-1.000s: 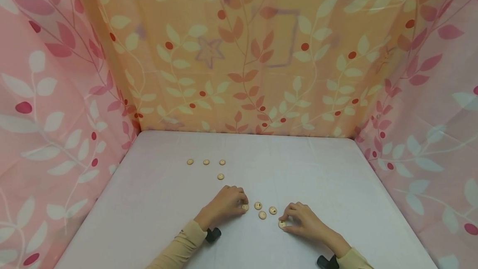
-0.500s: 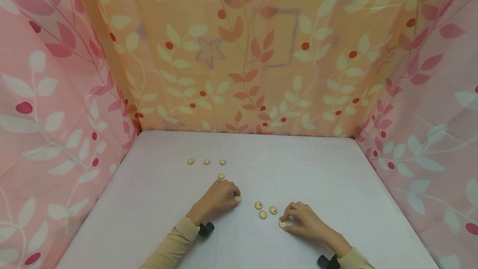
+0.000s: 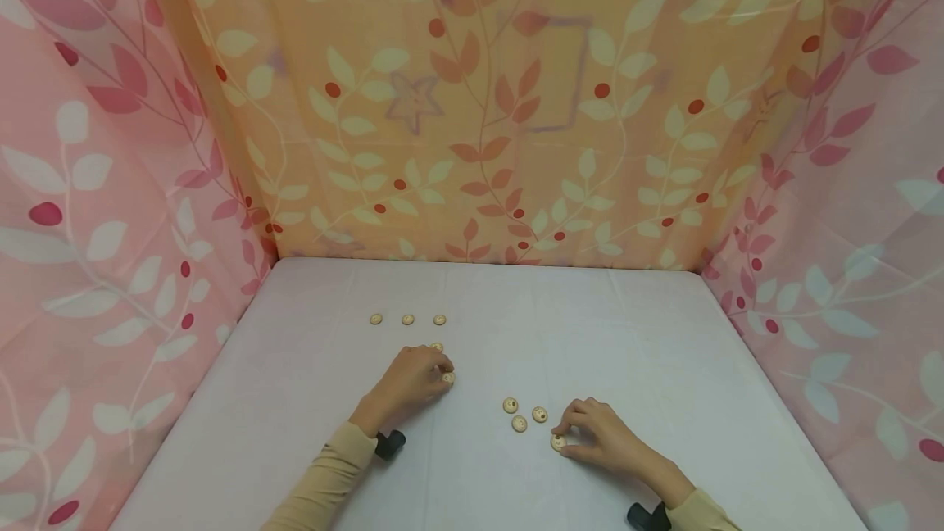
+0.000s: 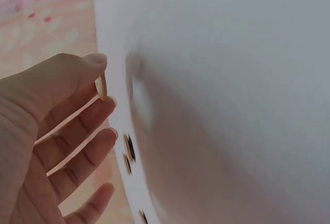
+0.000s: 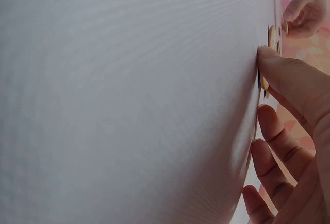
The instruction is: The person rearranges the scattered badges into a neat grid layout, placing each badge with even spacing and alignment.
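Plainly, left grip and right grip each pinch a thin, round, tan disc.

The left hand pinches 1 disc; the right hand holds a 2nd disc near 3 loose discs on the white table.

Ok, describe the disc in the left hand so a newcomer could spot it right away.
On the white table, find the row of three discs. On the near side of that row is the left hand, pinching a small pale round disc. Unlike the lone disc lying just beyond, this one is held up off the table.
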The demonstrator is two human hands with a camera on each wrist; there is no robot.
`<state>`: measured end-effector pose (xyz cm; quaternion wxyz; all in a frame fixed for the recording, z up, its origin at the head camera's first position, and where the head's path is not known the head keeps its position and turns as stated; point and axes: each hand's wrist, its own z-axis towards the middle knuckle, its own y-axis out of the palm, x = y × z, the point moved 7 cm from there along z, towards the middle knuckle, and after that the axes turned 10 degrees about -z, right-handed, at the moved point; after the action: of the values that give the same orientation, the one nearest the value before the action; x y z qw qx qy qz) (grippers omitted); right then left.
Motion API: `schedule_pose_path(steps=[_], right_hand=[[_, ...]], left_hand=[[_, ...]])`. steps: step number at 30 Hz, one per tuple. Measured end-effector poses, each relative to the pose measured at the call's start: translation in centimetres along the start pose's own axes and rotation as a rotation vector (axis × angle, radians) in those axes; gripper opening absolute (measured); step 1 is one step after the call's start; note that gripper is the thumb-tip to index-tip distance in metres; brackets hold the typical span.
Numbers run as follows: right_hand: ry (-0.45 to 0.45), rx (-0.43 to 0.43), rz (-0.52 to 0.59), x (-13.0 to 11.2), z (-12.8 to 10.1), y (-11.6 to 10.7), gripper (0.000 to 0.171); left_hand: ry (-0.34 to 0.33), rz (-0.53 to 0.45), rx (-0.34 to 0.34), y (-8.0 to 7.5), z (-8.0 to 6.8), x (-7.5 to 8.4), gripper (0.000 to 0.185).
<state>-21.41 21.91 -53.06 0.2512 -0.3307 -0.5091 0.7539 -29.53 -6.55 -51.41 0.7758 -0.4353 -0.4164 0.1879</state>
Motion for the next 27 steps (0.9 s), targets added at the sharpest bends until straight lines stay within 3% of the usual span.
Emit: schedule_pose_path(steps=[6,17,27], right_hand=[[0.005,-0.006,0.006,0.0,0.0,0.0,0.016],[0.008,-0.004,-0.005,0.1,0.0,0.1,0.016],[0.019,-0.015,-0.014,0.1,0.0,0.1,0.016]], left_hand=[[-0.019,0.002,0.04,-0.9,-0.1,-1.7,0.015],[-0.123,-0.02,0.063,-2.4,-0.4,-4.3,0.015],[-0.135,0.028,0.118,-3.8,-0.5,-6.2,0.015]])
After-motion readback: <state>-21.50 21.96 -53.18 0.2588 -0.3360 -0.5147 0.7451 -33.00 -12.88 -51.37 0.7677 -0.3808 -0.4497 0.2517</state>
